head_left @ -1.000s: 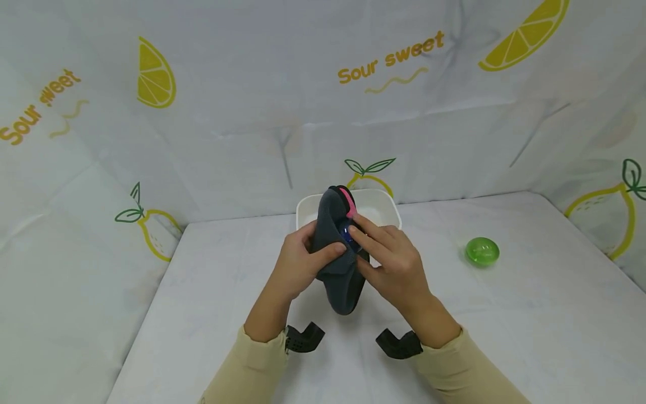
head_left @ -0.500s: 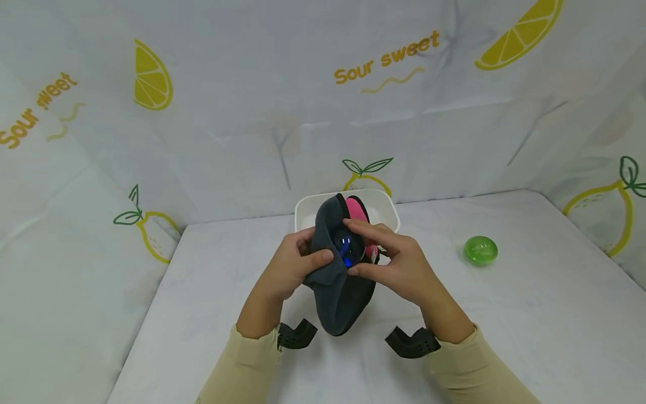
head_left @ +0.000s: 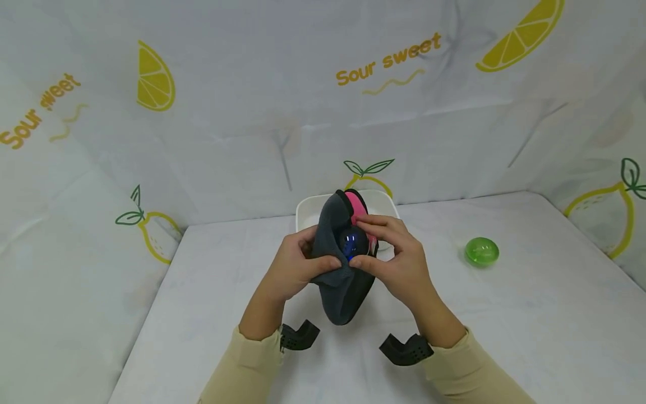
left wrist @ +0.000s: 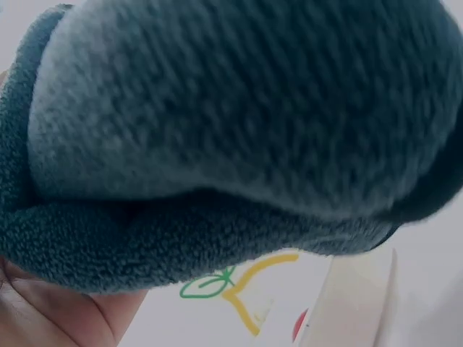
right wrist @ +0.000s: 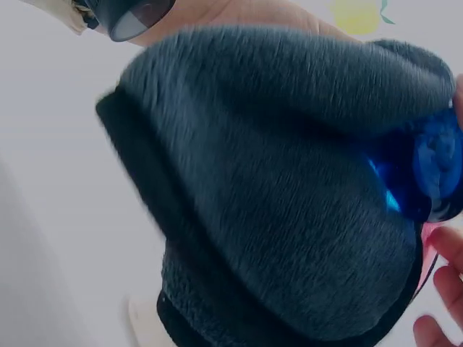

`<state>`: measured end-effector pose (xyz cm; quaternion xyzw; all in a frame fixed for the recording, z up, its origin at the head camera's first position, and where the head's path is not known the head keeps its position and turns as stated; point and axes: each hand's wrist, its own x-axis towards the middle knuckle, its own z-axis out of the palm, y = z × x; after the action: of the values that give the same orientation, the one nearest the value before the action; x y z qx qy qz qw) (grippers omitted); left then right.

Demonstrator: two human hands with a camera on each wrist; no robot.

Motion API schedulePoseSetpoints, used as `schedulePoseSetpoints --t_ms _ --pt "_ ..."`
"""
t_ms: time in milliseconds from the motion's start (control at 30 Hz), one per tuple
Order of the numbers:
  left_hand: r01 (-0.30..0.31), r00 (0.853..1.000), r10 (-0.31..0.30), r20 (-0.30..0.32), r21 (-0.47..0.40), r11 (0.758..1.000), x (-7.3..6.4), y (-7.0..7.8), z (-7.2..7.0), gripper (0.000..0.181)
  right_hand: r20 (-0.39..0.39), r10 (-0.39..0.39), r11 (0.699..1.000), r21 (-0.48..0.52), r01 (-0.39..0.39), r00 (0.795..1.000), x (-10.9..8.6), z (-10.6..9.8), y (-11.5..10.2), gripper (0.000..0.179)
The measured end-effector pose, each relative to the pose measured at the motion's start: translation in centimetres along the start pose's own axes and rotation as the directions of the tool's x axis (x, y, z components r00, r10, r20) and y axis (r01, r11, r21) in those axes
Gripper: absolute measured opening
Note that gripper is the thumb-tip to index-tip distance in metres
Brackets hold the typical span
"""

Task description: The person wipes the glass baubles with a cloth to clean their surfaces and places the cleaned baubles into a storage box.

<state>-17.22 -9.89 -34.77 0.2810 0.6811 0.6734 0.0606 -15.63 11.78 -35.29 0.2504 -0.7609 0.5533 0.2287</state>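
Right hand (head_left: 398,259) has shifted its fingers off the front of the blue ball (head_left: 355,241) since a second ago, so more shows. It's pinching the ball against the gray cloth (head_left: 334,297) the left hand (head_left: 292,262) grips, above the table (head_left: 217,292). White tub's (head_left: 309,210) behind, green ball (head_left: 482,251) well off right.

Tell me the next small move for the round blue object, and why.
I'd probably fold the grey cloth over the round blue object with the left hand: its side facing the head camera looks bare, that hand grips the cloth beside it, and the right hand holds its other side.
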Motion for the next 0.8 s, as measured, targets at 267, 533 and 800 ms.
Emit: schedulePoseSetpoints --t_ms 267,533,800 --pt "0.056 0.997 -0.053 -0.054 0.055 0.997 0.17 0.00 0.41 0.055 -0.038 0.140 0.978 -0.152 -0.144 0.989 -0.07 0.17 -0.57 0.037" --pt "0.120 0.990 -0.105 -0.097 0.158 0.980 -0.20 0.55 0.05 0.060 0.138 0.458 0.889 -0.066 -0.453 0.878 0.66 0.25 -0.60 0.032" --pt "0.182 0.977 -0.154 -0.150 0.200 0.963 -0.01 0.40 0.29 0.055 0.190 0.488 0.870 -0.022 -0.493 0.852 0.62 0.55 -0.21 0.034"
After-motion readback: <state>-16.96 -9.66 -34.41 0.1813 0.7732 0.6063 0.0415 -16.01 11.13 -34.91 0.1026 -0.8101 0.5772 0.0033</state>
